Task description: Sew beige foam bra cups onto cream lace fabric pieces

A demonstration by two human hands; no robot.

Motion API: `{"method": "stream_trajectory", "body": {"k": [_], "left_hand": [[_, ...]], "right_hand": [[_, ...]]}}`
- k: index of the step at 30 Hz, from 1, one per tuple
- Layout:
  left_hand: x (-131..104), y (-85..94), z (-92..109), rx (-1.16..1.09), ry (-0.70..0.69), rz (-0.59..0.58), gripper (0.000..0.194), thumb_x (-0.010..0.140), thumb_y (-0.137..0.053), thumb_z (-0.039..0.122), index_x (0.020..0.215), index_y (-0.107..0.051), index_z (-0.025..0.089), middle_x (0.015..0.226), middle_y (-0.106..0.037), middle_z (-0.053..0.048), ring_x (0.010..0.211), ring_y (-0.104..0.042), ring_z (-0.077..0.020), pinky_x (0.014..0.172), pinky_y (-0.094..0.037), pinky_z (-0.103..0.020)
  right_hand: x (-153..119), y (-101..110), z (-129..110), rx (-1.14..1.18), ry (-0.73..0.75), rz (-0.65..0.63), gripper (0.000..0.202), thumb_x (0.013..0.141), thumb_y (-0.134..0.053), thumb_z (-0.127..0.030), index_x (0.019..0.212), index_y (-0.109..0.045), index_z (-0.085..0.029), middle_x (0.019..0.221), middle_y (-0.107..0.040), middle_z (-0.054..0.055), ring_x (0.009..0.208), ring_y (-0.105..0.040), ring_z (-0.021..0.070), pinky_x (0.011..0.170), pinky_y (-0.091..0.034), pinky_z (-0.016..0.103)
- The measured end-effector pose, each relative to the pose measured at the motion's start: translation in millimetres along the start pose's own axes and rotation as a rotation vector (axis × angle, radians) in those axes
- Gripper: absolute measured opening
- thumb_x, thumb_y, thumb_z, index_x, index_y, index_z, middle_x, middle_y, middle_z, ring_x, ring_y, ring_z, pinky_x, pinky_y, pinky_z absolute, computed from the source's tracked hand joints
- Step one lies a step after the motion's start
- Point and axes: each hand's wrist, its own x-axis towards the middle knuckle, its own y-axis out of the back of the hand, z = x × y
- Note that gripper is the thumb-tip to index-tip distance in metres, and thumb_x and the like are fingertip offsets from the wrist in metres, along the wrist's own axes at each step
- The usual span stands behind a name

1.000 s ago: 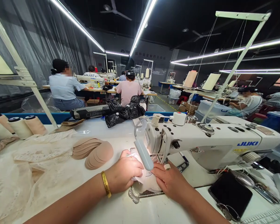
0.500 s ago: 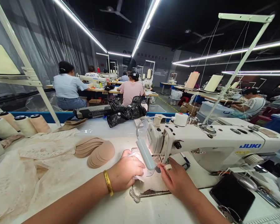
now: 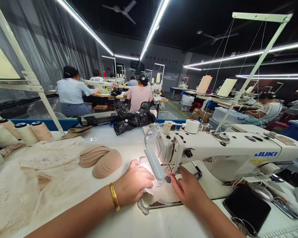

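My left hand point(image 3: 134, 183), with a gold bangle at the wrist, is closed on a white fabric piece point(image 3: 148, 191) left of the needle area of a white sewing machine point(image 3: 206, 148). My right hand point(image 3: 187, 188) is beside the needle area on the other side, thumb and forefinger pinched together at the edge of thin, pale material. The grey lamp head point(image 3: 154, 163) hangs over the fabric and hides part of it. Left of my left hand lie two fanned stacks of beige oval pads point(image 3: 108, 163).
Pale lace fabric point(image 3: 15, 185) spreads over the table's left side, with thread cones point(image 3: 22, 132) behind it. A black phone-like slab point(image 3: 247, 206) lies at right. Black plastic bags point(image 3: 136, 119) sit behind the machine; people work at tables beyond.
Both hands keep nearly the same place and grip. The fabric beside my left hand has shifted very slightly.
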Motion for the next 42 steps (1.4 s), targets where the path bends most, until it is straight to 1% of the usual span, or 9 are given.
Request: {"method": "stream_trajectory", "body": {"k": [11, 17, 21, 26, 29, 31, 34, 38, 42], "left_hand": [[-3.0, -5.5, -1.6, -0.009, 0.016, 0.013, 0.029, 0.077, -0.062, 0.007, 0.094, -0.072, 0.027, 0.105, -0.076, 0.001, 0.097, -0.066, -0.0248, 0.101, -0.032, -0.049], [-6.1, -10.6, -1.2, 0.011, 0.025, 0.059, 0.031, 0.085, -0.063, 0.013, 0.111, -0.069, 0.029, 0.122, -0.075, -0.001, 0.106, -0.065, -0.0281, 0.105, -0.029, -0.055], [-8.4, -13.1, 2.3, 0.064, 0.013, 0.069, 0.03, 0.088, -0.064, 0.019, 0.117, -0.066, 0.026, 0.119, -0.074, -0.005, 0.108, -0.065, -0.0315, 0.104, -0.03, -0.059], [-11.7, -11.9, 18.5, 0.15, -0.016, 0.06, 0.006, 0.092, -0.067, 0.026, 0.094, -0.064, 0.02, 0.097, -0.072, -0.003, 0.087, -0.066, -0.0261, 0.093, -0.04, -0.054], [-14.8, -13.7, 27.3, 0.171, -0.06, 0.086, 0.016, 0.093, -0.07, 0.033, 0.089, -0.061, 0.021, 0.089, -0.069, 0.001, 0.079, -0.064, -0.023, 0.091, -0.04, -0.052], [-16.3, -16.6, 29.9, 0.172, -0.088, 0.116, 0.02, 0.092, -0.072, 0.037, 0.09, -0.06, 0.021, 0.087, -0.069, 0.002, 0.077, -0.063, -0.022, 0.091, -0.04, -0.052], [-15.5, -22.5, 29.0, 0.192, -0.11, 0.175, 0.018, 0.093, -0.068, 0.033, 0.085, -0.059, 0.02, 0.082, -0.066, 0.003, 0.072, -0.061, -0.0195, 0.091, -0.038, -0.051], [-9.5, -28.9, 23.2, 0.214, -0.091, 0.247, 0.018, 0.092, -0.061, 0.021, 0.075, -0.056, 0.019, 0.075, -0.063, 0.004, 0.067, -0.057, -0.0169, 0.091, -0.036, -0.049], [-3.3, -27.3, 17.3, 0.195, -0.048, 0.219, 0.019, 0.091, -0.062, 0.018, 0.073, -0.057, 0.019, 0.075, -0.065, 0.004, 0.075, -0.062, -0.0194, 0.092, -0.035, -0.048]], "right_hand": [[-1.1, -0.3, 0.3, -0.029, 0.03, 0.005, 0.018, 0.096, -0.044, -0.009, 0.098, -0.057, -0.021, 0.089, -0.071, 0.008, 0.08, -0.07, 0.0258, 0.063, -0.057, 0.036], [-2.3, 1.6, -0.4, -0.039, 0.062, 0.005, 0.019, 0.099, -0.044, -0.01, 0.107, -0.058, -0.02, 0.089, -0.07, 0.008, 0.078, -0.07, 0.0236, 0.064, -0.056, 0.034], [-4.0, 2.3, -3.6, -0.028, 0.089, -0.083, 0.018, 0.101, -0.043, -0.012, 0.106, -0.057, -0.021, 0.082, -0.067, 0.004, 0.071, -0.064, 0.0216, 0.063, -0.05, 0.032], [-5.7, 6.1, -10.9, 0.059, 0.099, -0.324, 0.024, 0.098, -0.042, -0.01, 0.106, -0.059, -0.024, 0.087, -0.065, 0.003, 0.077, -0.061, 0.0212, 0.065, -0.043, 0.031], [-3.8, 9.8, -17.1, 0.094, 0.098, -0.475, 0.024, 0.093, -0.045, -0.007, 0.097, -0.06, -0.024, 0.09, -0.061, 0.003, 0.083, -0.06, 0.0211, 0.072, -0.044, 0.032], [-2.3, 11.1, -20.3, 0.09, 0.097, -0.524, 0.023, 0.09, -0.046, -0.006, 0.093, -0.06, -0.023, 0.09, -0.06, 0.003, 0.084, -0.059, 0.0212, 0.073, -0.044, 0.032], [-1.8, 9.5, -21.5, 0.085, 0.079, -0.531, 0.024, 0.091, -0.045, -0.006, 0.094, -0.062, -0.023, 0.092, -0.06, 0.004, 0.086, -0.059, 0.022, 0.074, -0.044, 0.032], [-3.3, 2.9, -18.5, 0.084, 0.06, -0.47, 0.03, 0.092, -0.044, -0.006, 0.102, -0.066, -0.024, 0.092, -0.061, 0.005, 0.086, -0.059, 0.0227, 0.076, -0.046, 0.033], [-3.9, -4.1, -15.6, 0.067, 0.036, -0.395, 0.033, 0.091, -0.044, -0.005, 0.105, -0.067, -0.025, 0.091, -0.064, 0.005, 0.085, -0.061, 0.0231, 0.074, -0.047, 0.032]]}}
